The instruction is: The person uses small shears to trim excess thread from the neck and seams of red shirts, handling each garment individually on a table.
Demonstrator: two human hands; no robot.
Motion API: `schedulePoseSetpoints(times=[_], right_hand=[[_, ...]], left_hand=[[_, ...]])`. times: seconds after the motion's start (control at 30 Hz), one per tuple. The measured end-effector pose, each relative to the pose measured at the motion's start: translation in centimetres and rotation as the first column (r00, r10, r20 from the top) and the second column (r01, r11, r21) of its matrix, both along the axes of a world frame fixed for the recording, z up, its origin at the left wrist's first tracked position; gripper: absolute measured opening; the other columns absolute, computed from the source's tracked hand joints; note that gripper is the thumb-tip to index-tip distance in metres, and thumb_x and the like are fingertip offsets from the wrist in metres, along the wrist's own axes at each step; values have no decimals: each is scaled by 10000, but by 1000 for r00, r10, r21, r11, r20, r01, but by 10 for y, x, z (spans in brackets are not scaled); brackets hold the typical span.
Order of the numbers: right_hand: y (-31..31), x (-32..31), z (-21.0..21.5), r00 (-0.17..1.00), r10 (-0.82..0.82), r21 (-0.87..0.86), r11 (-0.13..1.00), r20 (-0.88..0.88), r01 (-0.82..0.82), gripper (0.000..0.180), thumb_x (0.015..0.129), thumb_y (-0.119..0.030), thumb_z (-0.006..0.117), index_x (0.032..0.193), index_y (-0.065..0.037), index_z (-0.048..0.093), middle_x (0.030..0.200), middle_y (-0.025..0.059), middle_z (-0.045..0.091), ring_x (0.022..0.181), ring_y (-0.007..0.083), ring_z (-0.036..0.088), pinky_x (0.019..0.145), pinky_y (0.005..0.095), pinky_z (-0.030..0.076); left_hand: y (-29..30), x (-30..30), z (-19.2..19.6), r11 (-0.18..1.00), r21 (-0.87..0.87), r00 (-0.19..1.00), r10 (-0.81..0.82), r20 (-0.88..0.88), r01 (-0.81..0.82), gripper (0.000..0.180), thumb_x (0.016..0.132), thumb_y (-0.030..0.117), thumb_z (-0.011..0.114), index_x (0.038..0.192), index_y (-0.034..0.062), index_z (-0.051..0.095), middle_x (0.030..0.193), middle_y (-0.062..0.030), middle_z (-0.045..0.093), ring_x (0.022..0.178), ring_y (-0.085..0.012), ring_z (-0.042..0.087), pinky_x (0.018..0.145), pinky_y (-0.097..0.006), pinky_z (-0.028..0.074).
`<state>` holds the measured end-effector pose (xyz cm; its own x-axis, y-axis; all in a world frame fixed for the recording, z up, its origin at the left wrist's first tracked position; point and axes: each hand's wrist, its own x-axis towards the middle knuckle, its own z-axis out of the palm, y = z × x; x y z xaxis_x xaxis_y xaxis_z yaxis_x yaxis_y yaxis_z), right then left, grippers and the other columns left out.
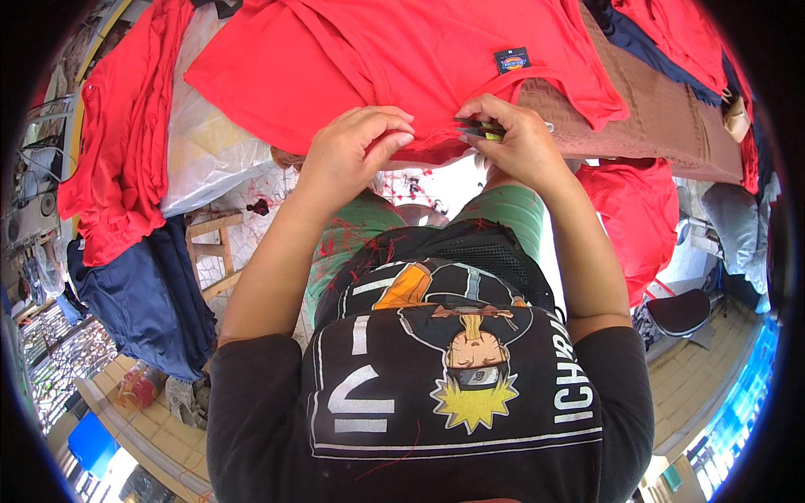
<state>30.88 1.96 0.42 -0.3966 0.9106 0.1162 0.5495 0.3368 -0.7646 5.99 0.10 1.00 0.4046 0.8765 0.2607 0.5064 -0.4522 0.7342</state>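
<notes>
A red T-shirt (335, 67) lies spread over the work surface, with a dark label (511, 59) inside its neckline. At its near edge my left hand (356, 155) is closed, thumb and fingers pinching the red cloth. Just to the right, my right hand (521, 142) is closed around small thread snips (480, 129), whose dark blades point left toward the bunched edge. The blades stand apart a little. Part of the snips is hidden inside the palm, and whether those fingers also grip cloth is unclear.
More red garments (126, 126) hang at the left, above dark blue cloth (147, 289). The surface is covered in brown patterned cloth (662, 117) at right. Another red garment (633, 214) hangs off its near edge. A wooden frame (214, 247) stands below left. Red thread scraps litter my lap.
</notes>
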Motion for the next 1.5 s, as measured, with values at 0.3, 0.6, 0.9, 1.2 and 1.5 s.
schedulePoseSetpoints(times=[0.3, 0.6, 0.9, 1.2, 1.5], right_hand=[[0, -1, 4, 1000, 4, -25, 1000, 9, -4, 284, 747, -83, 737, 1009, -73, 628, 819, 115, 685, 755, 249, 680, 665, 336, 518], [-5, 2, 25, 994, 35, -1, 999, -102, -35, 251, 791, -187, 740, 982, -65, 632, 876, 122, 655, 791, 259, 652, 689, 344, 512], [-6, -3, 31, 993, 110, 139, 984, 37, -114, 178, 832, -213, 688, 924, -77, 620, 855, 97, 608, 767, 305, 620, 656, 393, 486], [-5, -3, 39, 983, 130, 202, 967, 129, -155, 171, 799, -157, 714, 914, -61, 629, 832, 91, 590, 726, 284, 616, 620, 374, 486], [-11, -12, 20, 996, 83, 160, 983, 25, -86, 301, 718, -86, 763, 997, -107, 653, 1087, 61, 605, 815, 259, 668, 701, 356, 545]], left_hand=[[-1, 7, 0, 982, 189, 986, 28, -167, 4, 226, 780, 105, 733, 995, 40, 705, 1037, -87, 689, 945, -212, 642, 844, -310, 493], [4, 30, 6, 877, -480, 893, 215, 395, 2, 181, 945, 149, 606, 998, -14, 664, 1037, -74, 704, 925, -105, 639, 820, -256, 511], [4, 32, 4, 877, -477, 879, 190, 438, 48, 193, 950, 164, 603, 1033, -4, 653, 1037, -72, 700, 928, -93, 630, 805, -243, 510], [12, 5, 44, 916, 198, 912, -381, 154, 349, 504, 1004, 372, 451, 769, 0, 698, 1032, -160, 691, 1119, -294, 578, 949, -428, 438], [2, -32, 63, 997, -15, 995, -79, 59, 80, 275, 939, 278, 543, 852, 47, 664, 1124, -129, 658, 1133, -265, 561, 1008, -377, 384]])
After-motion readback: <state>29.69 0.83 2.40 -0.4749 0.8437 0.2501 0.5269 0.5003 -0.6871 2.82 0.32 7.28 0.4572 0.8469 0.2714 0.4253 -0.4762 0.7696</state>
